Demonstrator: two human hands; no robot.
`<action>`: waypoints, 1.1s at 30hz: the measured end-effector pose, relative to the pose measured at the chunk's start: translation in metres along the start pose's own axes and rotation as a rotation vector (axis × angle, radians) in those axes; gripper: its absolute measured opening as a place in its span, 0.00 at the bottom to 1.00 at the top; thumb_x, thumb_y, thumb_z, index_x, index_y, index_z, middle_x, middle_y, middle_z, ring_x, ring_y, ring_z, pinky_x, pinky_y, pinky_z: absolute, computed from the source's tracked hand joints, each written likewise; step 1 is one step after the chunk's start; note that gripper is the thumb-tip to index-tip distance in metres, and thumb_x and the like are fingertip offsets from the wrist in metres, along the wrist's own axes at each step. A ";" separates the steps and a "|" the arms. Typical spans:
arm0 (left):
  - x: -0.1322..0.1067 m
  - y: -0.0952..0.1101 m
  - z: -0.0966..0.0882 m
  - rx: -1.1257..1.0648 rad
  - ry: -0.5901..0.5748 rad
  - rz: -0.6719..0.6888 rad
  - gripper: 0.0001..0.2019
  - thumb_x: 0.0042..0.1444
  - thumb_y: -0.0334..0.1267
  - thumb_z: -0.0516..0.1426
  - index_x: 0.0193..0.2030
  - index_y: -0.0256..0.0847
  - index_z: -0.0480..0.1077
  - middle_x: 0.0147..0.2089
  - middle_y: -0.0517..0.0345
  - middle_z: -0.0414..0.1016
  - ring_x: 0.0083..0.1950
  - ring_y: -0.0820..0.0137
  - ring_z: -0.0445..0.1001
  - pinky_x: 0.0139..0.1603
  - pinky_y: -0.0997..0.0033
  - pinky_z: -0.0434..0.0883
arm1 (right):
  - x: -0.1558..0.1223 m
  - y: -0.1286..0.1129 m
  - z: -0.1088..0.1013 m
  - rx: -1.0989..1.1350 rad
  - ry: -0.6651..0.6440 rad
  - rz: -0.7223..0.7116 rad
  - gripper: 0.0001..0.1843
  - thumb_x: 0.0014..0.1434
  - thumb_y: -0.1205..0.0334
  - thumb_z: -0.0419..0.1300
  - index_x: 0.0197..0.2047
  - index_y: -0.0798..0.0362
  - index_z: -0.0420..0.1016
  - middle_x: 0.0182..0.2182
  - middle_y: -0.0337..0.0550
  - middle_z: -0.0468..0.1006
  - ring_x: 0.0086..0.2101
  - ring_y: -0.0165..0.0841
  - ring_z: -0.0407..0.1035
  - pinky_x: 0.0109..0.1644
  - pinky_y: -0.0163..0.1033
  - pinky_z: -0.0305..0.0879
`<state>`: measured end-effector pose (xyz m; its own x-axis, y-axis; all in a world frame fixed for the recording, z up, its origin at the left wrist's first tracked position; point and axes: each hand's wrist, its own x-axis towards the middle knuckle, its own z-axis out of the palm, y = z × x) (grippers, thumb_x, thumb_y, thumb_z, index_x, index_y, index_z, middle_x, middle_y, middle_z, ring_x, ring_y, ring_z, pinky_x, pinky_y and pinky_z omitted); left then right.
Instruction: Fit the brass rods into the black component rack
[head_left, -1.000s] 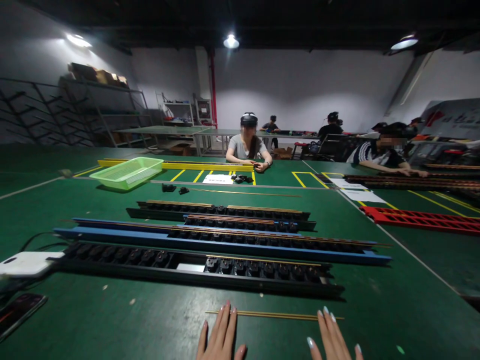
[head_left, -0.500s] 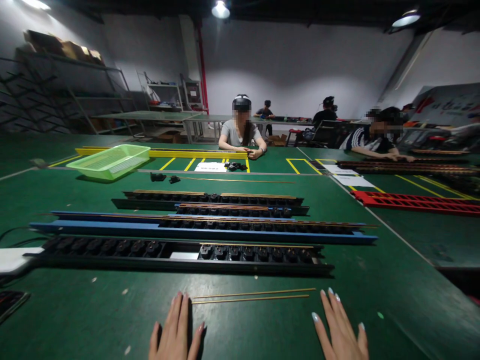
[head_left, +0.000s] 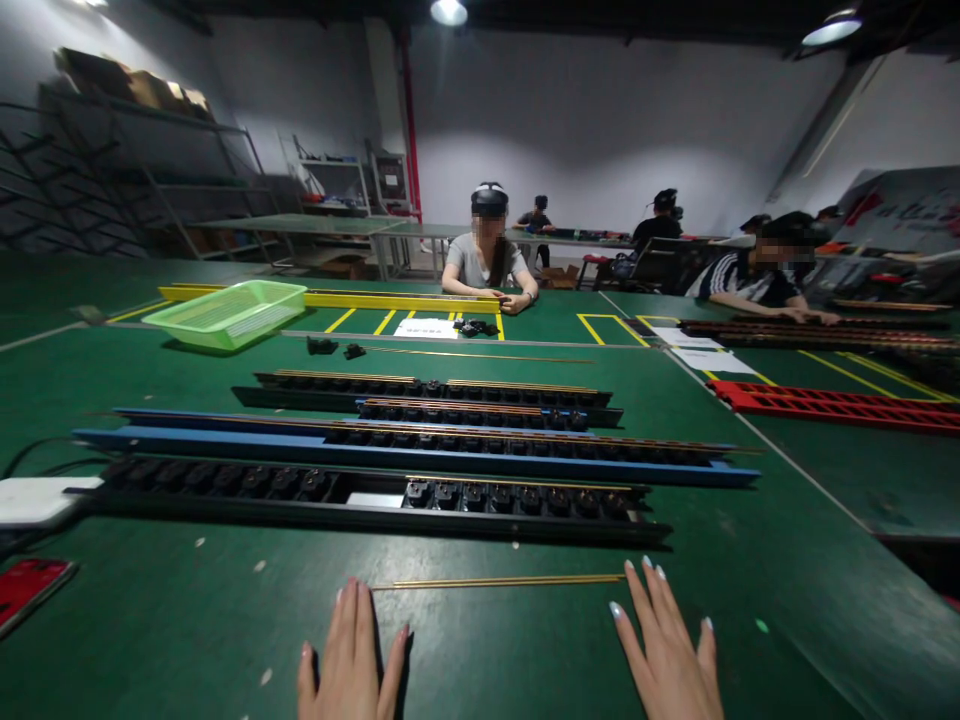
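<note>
Two thin brass rods (head_left: 510, 581) lie close together on the green table, stretched sideways between my hands. My left hand (head_left: 349, 655) rests palm down with its fingers extended, fingertips at the rods' left end. At the other end, my right hand (head_left: 664, 640) is also flat with fingers spread, its index fingertip touching or nearly touching the rods. Just beyond them is a black channel (head_left: 382, 520) holding a row of black socket-like modules (head_left: 502, 495), with a brass strip along part of it.
Behind it lie a blue channel (head_left: 247, 448) and another dark channel (head_left: 247, 398) with brass strips. A green basket (head_left: 225, 315), a yellow channel (head_left: 405, 303) and a red slotted rail (head_left: 840, 405) are farther off. At left are a white device (head_left: 45, 500) and a red phone (head_left: 34, 590). A person (head_left: 489, 260) sits opposite.
The two brass rods were apart and slightly askew; now they lie almost together. My right hand has shifted a little left and forward to their end. The view has moved slightly.
</note>
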<state>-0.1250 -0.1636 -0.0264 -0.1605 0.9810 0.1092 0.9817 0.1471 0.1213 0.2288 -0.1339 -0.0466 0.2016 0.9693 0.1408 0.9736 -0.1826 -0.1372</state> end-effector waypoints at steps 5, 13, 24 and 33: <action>0.006 -0.006 0.012 0.046 0.005 -0.035 0.28 0.63 0.42 0.36 0.68 0.36 0.50 0.72 0.44 0.43 0.73 0.58 0.41 0.66 0.39 0.46 | 0.001 -0.002 -0.011 0.005 -0.095 -0.031 0.35 0.65 0.43 0.32 0.70 0.50 0.43 0.69 0.47 0.46 0.67 0.42 0.42 0.64 0.68 0.39; 0.010 0.015 0.004 0.009 0.007 -0.094 0.29 0.64 0.45 0.36 0.70 0.37 0.44 0.73 0.45 0.41 0.73 0.58 0.41 0.66 0.40 0.47 | 0.001 -0.004 -0.009 -0.021 -0.085 -0.033 0.34 0.66 0.45 0.30 0.70 0.50 0.41 0.69 0.48 0.45 0.67 0.41 0.41 0.64 0.67 0.39; 0.016 0.032 0.004 0.040 -0.007 -0.084 0.29 0.64 0.46 0.36 0.69 0.36 0.46 0.73 0.45 0.40 0.72 0.57 0.43 0.66 0.39 0.48 | 0.001 -0.006 -0.009 -0.021 -0.084 -0.021 0.35 0.65 0.44 0.31 0.70 0.51 0.45 0.68 0.48 0.47 0.67 0.41 0.41 0.64 0.66 0.40; 0.020 0.028 -0.008 0.053 0.003 -0.044 0.28 0.64 0.46 0.36 0.69 0.39 0.45 0.73 0.48 0.39 0.72 0.59 0.43 0.66 0.41 0.49 | -0.010 0.010 -0.023 0.092 -0.003 0.006 0.34 0.65 0.46 0.33 0.70 0.49 0.43 0.67 0.49 0.52 0.65 0.44 0.46 0.62 0.68 0.44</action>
<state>-0.1011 -0.1409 -0.0130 -0.2037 0.9731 0.1077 0.9777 0.1965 0.0734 0.2393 -0.1489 -0.0272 0.2068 0.9688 0.1369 0.9584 -0.1724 -0.2277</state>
